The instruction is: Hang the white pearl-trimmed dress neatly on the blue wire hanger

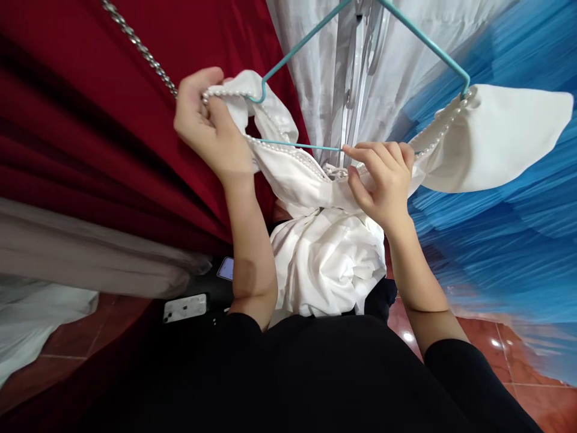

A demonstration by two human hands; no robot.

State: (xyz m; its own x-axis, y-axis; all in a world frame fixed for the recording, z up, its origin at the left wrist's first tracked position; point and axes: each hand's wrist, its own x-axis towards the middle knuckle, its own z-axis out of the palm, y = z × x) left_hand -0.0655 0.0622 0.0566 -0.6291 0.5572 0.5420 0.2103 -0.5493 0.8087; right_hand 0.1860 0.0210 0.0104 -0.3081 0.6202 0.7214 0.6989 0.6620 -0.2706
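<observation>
White smooth fabric edged with pearl-like beads is forming a garment (306,186) that is spreading across the upper middle of the frame, its gathered lower part bunching over the lap at centre. A thin turquoise wire hanger (430,44) is passing through its neckline, the two shoulder ends lying left and right. The garment's long axis is running sideways, roughly along the hanger's bottom bar (306,145), with one broad white flap reaching toward the upper right edge.

The left hand (214,129) is gripping the beaded edge, just beside the hanger's left end. The right hand (383,174) is lying over the neckline right of centre, fingers partly curled, index fingertip meeting the bar; whether it is pinching cloth, I cannot tell. So the left hand is being the nearer one to a hanger end, while the right end is lying apart, up and right of the right hand. Deep red draped cloth (112,132) is hanging at upper left, blue sheer fabric (509,252) at right.
</observation>
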